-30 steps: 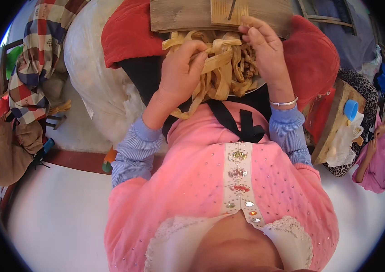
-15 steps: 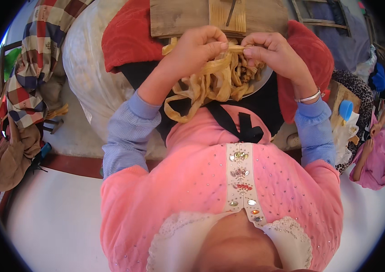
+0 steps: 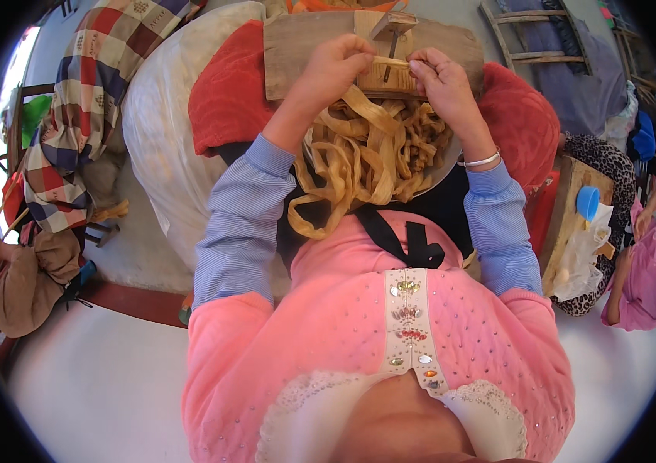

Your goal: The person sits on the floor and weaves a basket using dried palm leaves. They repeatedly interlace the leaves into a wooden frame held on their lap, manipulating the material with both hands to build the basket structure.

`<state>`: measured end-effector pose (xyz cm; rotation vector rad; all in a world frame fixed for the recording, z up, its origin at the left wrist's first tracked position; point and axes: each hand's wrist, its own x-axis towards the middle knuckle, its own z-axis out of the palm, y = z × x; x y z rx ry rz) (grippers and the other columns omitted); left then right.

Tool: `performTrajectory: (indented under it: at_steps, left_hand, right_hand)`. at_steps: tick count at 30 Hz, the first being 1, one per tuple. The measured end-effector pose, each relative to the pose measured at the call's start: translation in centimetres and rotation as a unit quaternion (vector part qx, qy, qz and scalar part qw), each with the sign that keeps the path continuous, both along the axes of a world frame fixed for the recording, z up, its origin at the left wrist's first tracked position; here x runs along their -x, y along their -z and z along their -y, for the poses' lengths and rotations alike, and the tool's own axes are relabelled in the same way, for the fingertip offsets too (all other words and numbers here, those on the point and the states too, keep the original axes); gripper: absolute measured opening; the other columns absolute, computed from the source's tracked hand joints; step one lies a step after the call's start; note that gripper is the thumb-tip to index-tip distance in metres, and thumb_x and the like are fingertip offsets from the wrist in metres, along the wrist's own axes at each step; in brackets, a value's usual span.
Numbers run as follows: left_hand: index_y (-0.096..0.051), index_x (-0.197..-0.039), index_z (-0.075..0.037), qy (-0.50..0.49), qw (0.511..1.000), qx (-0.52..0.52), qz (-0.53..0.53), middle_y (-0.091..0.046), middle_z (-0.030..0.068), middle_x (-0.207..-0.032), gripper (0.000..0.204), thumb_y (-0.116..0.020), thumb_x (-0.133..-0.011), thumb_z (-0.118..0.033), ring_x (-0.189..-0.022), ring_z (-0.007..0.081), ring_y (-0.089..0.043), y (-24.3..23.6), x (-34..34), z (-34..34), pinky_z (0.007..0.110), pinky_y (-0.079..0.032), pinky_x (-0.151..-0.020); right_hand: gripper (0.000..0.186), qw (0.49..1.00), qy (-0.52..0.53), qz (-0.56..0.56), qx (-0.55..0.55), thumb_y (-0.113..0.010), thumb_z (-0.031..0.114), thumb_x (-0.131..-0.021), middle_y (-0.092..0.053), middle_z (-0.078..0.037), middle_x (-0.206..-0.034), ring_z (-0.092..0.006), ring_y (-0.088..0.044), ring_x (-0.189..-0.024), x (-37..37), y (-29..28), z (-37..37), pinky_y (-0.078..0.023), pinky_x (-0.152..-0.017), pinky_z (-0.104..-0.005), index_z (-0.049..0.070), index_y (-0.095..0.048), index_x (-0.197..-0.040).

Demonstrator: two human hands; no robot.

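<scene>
My left hand (image 3: 334,68) and my right hand (image 3: 442,81) are raised over a wooden board (image 3: 297,50), each closed in a pinch. Between them a short stretch of a flat tan strip (image 3: 388,62) is held across, by a thin dark metal piece (image 3: 393,45) on the board. Just under the board's near edge, a heap of long, curling tan strips (image 3: 378,150) fills a pale basin (image 3: 451,154) at my lap. One loop of strip hangs over the basin's left side. The material of the strips I cannot tell.
Red cushion-like cloth (image 3: 228,96) lies on both sides of the board. A large white sack (image 3: 162,123) is at the left, beside a checked cloth (image 3: 73,116). A blue cup (image 3: 587,202) stands on a wooden surface at the right. Another person's pink-clad arm (image 3: 637,262) shows beyond.
Both hands have moved from over the heap onto the board, bringing the strip up to the metal piece. The view has shifted, so more of the board shows.
</scene>
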<state>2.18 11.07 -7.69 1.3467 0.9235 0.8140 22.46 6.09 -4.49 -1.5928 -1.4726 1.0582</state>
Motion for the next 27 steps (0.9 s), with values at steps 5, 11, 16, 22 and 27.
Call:
performTrajectory:
  at_steps: [5, 11, 16, 22, 27]
  left_hand:
    - [-0.062, -0.098, -0.003, -0.054, 0.964, -0.157, -0.207, -0.062, 0.0030, -0.080, 0.014, -0.061, -0.089, -0.014, -0.072, 0.0110, -0.055, 1.0, -0.7, -0.2, 0.027, -0.046, -0.065]
    - [-0.058, -0.093, -0.001, -0.083, 0.950, -0.180, -0.241, -0.063, 0.0032, -0.080, 0.015, -0.056, -0.092, -0.016, -0.070, 0.0121, -0.058, -0.8, 0.8, 2.6, 0.027, -0.047, -0.063]
    - [-0.057, -0.093, -0.001, -0.002, 0.966, 0.160, 0.204, -0.060, 0.0014, -0.076, 0.019, -0.048, -0.097, -0.017, -0.064, 0.0109, -0.055, -4.5, -2.5, 7.6, 0.022, -0.045, -0.061]
    - [-0.062, -0.098, 0.000, 0.125, 0.978, 0.167, 0.000, -0.064, 0.0054, -0.078, 0.029, -0.045, -0.099, -0.024, -0.060, 0.0108, -0.051, -7.0, 1.2, 10.2, 0.024, -0.043, -0.055]
    - [-0.067, -0.091, 0.004, 0.028, 0.929, -0.359, -0.086, -0.061, 0.0015, -0.076, 0.037, -0.052, -0.095, -0.030, -0.061, 0.0085, -0.048, -16.9, 4.9, 9.3, 0.023, -0.038, -0.054]
  right_hand:
    - [0.014, 0.974, -0.045, 0.177, -0.135, -0.056, 0.015, -0.091, -0.061, -0.006, -0.074, -0.0204, -0.056, -0.062, 0.1, 1.3, 0.1, -0.046, -0.060, -0.0280, 0.005, -0.063, -0.099]
    - [0.018, 0.875, -0.041, 0.421, -0.236, -0.061, 0.022, -0.086, -0.066, -0.007, -0.093, -0.0277, -0.061, -0.090, -0.1, -1.4, 2.6, -0.046, -0.075, -0.0378, 0.011, -0.065, -0.100]
    - [0.015, 0.888, -0.039, 0.284, -0.360, -0.066, 0.024, -0.083, -0.064, -0.007, -0.079, -0.0270, -0.061, -0.079, 3.6, -4.5, 3.3, -0.046, -0.069, -0.0371, 0.013, -0.067, -0.094]
    - [0.020, 0.957, -0.022, 0.225, -0.180, -0.063, 0.025, -0.088, -0.057, -0.015, -0.065, -0.0332, -0.058, -0.061, 0.9, -6.5, 4.1, -0.045, -0.052, -0.0373, 0.006, -0.064, -0.080]
    - [0.010, 0.959, -0.282, 0.009, -0.004, -0.068, 0.011, -0.081, -0.055, -0.013, -0.063, -0.0255, -0.056, -0.055, 4.4, -12.0, 10.4, -0.046, -0.052, -0.0334, 0.002, -0.064, -0.079]
